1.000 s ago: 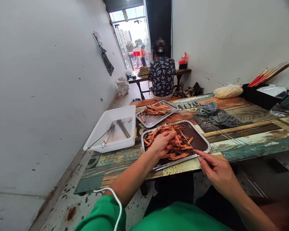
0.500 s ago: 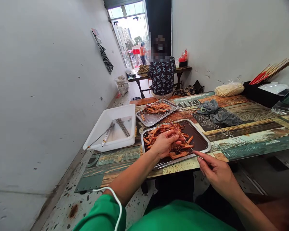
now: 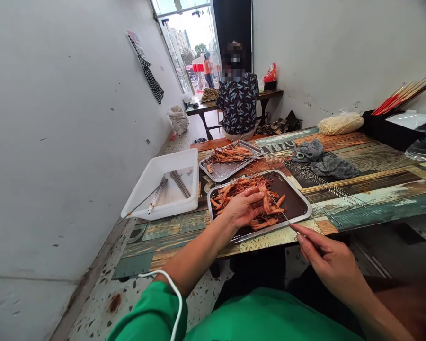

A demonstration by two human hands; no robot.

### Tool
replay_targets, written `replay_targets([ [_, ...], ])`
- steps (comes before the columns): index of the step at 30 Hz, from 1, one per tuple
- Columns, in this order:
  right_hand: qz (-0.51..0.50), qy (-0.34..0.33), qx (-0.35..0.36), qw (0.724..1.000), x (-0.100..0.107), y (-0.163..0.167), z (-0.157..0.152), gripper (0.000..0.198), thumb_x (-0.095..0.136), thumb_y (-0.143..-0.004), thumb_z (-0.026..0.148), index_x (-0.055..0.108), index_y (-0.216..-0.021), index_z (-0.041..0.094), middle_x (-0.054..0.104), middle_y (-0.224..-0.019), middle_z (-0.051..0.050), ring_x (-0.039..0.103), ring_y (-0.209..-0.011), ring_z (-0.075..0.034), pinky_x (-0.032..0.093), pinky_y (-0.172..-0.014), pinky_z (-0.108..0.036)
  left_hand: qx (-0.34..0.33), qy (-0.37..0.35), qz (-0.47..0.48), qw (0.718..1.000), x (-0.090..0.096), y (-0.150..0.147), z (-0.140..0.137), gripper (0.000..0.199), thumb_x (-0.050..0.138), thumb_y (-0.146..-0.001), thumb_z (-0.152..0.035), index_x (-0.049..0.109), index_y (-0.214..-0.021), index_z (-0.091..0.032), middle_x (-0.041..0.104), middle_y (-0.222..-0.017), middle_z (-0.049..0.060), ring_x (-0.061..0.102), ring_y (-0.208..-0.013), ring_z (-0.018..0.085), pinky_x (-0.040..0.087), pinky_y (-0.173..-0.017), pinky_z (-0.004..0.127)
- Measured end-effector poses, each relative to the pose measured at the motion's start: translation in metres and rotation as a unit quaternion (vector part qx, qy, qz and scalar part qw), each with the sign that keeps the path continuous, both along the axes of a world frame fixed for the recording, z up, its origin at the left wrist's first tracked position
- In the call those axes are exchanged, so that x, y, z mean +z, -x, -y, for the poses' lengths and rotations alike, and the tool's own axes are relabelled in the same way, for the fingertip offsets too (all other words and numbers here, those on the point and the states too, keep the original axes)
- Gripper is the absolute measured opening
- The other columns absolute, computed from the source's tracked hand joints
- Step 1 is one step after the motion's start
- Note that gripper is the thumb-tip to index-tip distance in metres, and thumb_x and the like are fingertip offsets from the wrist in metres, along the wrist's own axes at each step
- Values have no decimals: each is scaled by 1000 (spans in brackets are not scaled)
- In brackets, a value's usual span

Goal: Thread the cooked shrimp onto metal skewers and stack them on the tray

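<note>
Over the near metal tray, my left hand pinches a reddish strip of meat between thumb and fingers. A thin metal skewer runs from that strip down to my right hand, which grips its near end just off the table edge. The skewer's far tip is hidden at the meat, so I cannot tell how deep it sits. Beneath my left hand lies a pile of similar brown-red meat strips in dark liquid.
Behind is a second tray with more strips. A white plastic tub holding metal skewers stands left. Loose skewers and a grey cloth lie right, near bagged sticks and a black box. A person sits beyond.
My left fingers have opened out a little, and more of the meat strip shows beside them. The right hand has shifted slightly right and down with the skewer. The view has tilted slightly.
</note>
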State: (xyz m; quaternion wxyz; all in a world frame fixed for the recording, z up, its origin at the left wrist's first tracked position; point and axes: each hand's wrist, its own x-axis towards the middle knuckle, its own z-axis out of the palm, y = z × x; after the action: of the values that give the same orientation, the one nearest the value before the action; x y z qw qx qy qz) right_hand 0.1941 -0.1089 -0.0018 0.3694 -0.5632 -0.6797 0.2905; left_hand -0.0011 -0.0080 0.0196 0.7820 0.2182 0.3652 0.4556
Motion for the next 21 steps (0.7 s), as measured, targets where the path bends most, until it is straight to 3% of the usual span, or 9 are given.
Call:
replay_targets([
  [7,22,-22,19,999,-2,-4,19,41,48,-86,36,66,-113,11,54,-49,2,47,-40,-10,41,-40,-20,12,3,26,1000,-2,-2,-3,18,52,-79,1,63,-89,-9,68,-82,6,65,-67,10,53,-59,16],
  [12,22,-17,32,999,-5,-1,23,38,48,-87,33,65,-114,12,70,-72,-4,58,-49,-11,49,-49,-19,11,28,55,998,-2,-6,-3,18,47,-82,2,62,-87,-8,67,-82,8,66,-74,10,52,-69,15],
  [18,46,-41,36,997,-6,0,23,39,44,-88,29,65,-115,10,74,-82,-8,70,-74,-18,53,-57,-20,-30,18,65,997,-1,-5,1,12,50,-82,-3,60,-83,-10,68,-88,7,66,-75,13,53,-71,23],
  [21,58,-61,19,996,-8,-3,23,38,45,-88,28,64,-116,12,74,-92,-8,70,-75,-19,54,-58,-20,-41,5,57,998,-3,-2,2,9,51,-83,-7,59,-84,-12,68,-93,7,65,-73,11,52,-68,23],
])
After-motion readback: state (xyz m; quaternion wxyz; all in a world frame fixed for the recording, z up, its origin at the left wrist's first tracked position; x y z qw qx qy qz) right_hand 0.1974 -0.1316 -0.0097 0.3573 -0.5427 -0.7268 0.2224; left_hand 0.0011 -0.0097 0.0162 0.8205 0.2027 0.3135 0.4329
